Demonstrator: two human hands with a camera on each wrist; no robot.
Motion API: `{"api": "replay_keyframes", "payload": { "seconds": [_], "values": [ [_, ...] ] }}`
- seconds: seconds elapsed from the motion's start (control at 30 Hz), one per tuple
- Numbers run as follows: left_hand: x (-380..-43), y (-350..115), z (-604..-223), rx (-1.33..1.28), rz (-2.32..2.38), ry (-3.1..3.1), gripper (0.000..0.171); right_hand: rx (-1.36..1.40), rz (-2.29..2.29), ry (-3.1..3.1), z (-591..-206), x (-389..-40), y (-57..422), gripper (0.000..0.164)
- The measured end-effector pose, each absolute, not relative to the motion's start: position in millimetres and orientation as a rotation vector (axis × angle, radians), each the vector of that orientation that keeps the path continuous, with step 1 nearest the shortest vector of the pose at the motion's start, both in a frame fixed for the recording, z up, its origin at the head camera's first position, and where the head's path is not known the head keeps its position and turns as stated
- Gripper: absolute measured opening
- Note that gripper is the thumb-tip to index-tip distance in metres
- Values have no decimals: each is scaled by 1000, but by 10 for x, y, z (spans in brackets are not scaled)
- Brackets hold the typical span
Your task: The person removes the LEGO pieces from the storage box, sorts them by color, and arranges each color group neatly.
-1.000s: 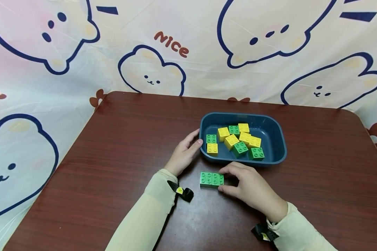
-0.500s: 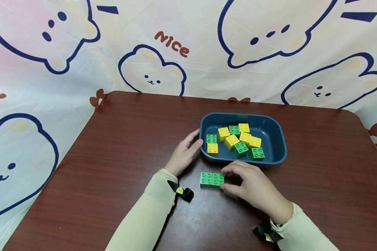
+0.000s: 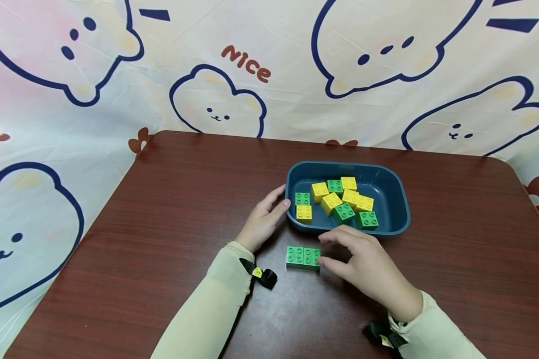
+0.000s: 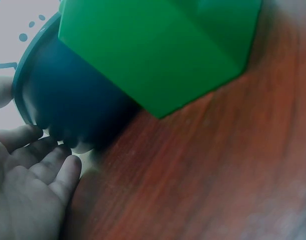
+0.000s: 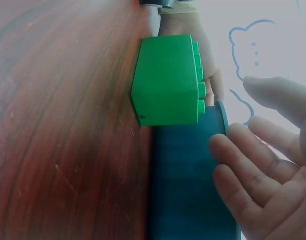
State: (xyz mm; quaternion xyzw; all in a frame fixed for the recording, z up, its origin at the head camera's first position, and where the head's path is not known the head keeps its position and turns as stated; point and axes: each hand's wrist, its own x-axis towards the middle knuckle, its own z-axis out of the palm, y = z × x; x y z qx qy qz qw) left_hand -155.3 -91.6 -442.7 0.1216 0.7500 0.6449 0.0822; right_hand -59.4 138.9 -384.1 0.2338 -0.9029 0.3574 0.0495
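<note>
Two green toy bricks (image 3: 303,257) stand side by side on the table, studs up, touching end to end. My right hand (image 3: 368,264) hovers just right of them with its fingers loosely bent. The right wrist view shows this hand (image 5: 265,175) apart from the green bricks (image 5: 167,80). My left hand (image 3: 261,222) holds the left end of the blue tray (image 3: 393,219), with its thumb at the rim. In the left wrist view, several fingers (image 4: 68,175) lie against the tray's outer wall, and a green brick (image 4: 157,60) looms close and blurred.
Inside the tray lie several loose yellow bricks (image 3: 331,202) and green bricks (image 3: 367,219). The brown table (image 3: 184,199) ends at a printed cloth backdrop (image 3: 287,114) at the back. Black straps (image 3: 265,277) sit on both wrists.
My right hand has drawn back slightly to the right, away from the two green bricks. Those bricks, the tray and my left hand stay where they were.
</note>
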Motion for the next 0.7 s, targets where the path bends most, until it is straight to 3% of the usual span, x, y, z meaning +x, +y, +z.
{"api": "replay_keyframes", "payload": {
  "seconds": [0.7],
  "values": [
    [-1534, -929, -4406, 355, 1908, 2240, 51, 657, 1093, -2696, -3832, -602, 1385, 34]
  ]
}}
